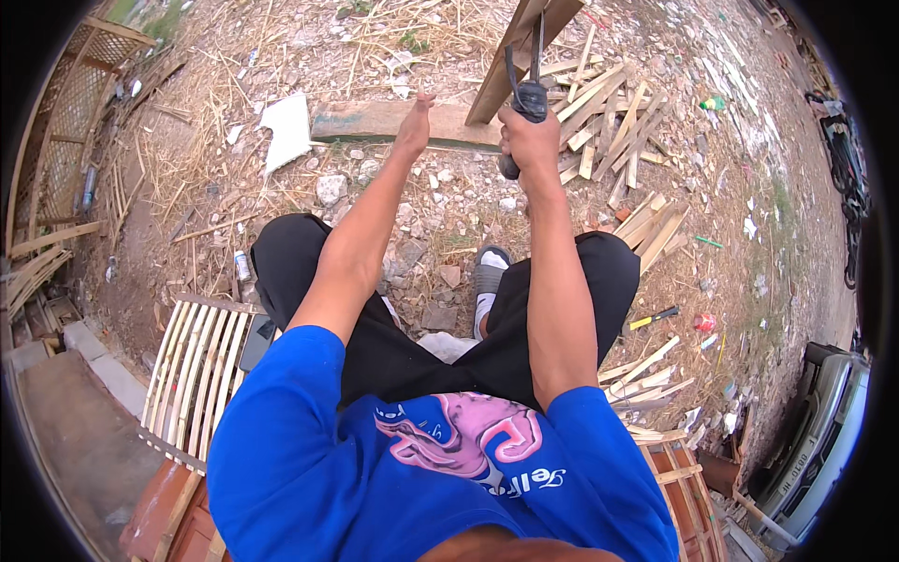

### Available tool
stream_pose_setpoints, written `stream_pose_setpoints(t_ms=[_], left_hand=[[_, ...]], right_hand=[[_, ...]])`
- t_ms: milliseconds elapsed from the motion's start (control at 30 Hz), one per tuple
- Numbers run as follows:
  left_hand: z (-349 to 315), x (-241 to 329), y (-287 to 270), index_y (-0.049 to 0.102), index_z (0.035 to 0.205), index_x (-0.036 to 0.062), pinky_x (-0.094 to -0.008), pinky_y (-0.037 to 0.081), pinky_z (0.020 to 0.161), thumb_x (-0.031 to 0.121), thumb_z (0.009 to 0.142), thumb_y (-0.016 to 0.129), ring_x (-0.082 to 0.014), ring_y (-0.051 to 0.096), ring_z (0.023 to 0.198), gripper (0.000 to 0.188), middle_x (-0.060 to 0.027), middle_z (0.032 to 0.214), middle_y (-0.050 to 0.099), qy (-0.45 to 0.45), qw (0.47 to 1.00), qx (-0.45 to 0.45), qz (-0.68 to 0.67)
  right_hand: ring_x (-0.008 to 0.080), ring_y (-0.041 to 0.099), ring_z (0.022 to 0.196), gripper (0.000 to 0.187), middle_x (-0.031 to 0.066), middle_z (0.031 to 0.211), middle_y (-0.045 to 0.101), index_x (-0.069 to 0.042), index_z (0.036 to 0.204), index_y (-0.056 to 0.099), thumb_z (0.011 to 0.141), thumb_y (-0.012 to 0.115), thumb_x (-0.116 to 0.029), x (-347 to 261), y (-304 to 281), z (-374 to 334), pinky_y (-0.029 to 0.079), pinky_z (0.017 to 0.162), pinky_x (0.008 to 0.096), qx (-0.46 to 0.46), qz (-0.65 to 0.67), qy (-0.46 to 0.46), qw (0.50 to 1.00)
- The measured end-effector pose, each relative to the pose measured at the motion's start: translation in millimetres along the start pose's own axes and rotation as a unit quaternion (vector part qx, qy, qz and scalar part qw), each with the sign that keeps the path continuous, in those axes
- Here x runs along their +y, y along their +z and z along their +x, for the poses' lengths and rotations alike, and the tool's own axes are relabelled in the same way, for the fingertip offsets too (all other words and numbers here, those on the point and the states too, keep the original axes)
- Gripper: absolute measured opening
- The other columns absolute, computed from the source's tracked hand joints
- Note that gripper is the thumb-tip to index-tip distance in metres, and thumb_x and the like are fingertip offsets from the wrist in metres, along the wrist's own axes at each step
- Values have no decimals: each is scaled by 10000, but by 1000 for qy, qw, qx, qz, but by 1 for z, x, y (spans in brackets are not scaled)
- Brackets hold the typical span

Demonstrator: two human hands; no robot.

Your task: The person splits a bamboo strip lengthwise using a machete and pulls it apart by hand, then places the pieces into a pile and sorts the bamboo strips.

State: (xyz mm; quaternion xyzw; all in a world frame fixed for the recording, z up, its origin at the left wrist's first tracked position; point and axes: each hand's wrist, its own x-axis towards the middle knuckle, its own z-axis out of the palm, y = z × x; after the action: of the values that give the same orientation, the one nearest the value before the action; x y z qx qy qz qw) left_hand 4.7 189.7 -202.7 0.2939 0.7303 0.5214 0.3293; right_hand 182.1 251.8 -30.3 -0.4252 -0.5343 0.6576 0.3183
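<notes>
My right hand (534,145) is wrapped round the black-taped handle (531,100) of a long, thin-bladed tool. Its narrow metal blade (537,47), seen nearly edge-on, points away from me against a tilted wooden board (510,66). The lower end of that board meets a thick wooden beam (365,120) lying across the ground. Over this beam, left of the board, my left hand (415,129) is held out, open and holding nothing. Its fingers are foreshortened.
Split wooden strips (609,122) lie heaped on the right, beside more strips (655,225). A white broken sheet (285,131) lies left of the beam. A yellow-and-black hand tool (654,317) rests right of my knee. A slatted wooden piece (192,375) is at lower left; a vehicle (815,440) stands lower right.
</notes>
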Motion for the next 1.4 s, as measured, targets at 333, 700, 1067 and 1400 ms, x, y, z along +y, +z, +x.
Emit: stream_pose_setpoints(t_ms=[333,700,1067,1400], left_hand=[[30,96,21,489,1356,37,-373,333,1081,749,898,107,-253,485,1255,928,-150,1311,550,102,979,-115,-131],[-1,60,28,526,1316,16,-348,408,1022,715,917,67,-231,560,1170,926,-132,1193,631,99,978,-99,-154],[-16,79,34,476,1361,9,-339,379,1047,693,933,83,-216,531,1203,898,-142,1262,592,79,981,-73,-159],[4,203,7,459,1358,25,-403,329,1092,785,872,91,-259,501,1230,974,-152,1260,578,273,953,-55,-123]], right_hand=[[75,433,450,155,-1,596,485,-54,830,513,779,654,-14,-38,16,-38,349,403,237,-40,15,-58,997],[82,442,434,151,5,595,496,-43,844,508,778,640,-13,-1,15,-20,353,388,245,-63,33,-63,996],[93,538,637,226,16,737,593,-19,908,583,715,680,-87,12,12,-23,445,583,273,-46,3,-123,991],[98,432,409,105,27,568,485,-10,759,531,803,626,-20,-142,17,-65,322,389,247,-86,77,-226,967]])
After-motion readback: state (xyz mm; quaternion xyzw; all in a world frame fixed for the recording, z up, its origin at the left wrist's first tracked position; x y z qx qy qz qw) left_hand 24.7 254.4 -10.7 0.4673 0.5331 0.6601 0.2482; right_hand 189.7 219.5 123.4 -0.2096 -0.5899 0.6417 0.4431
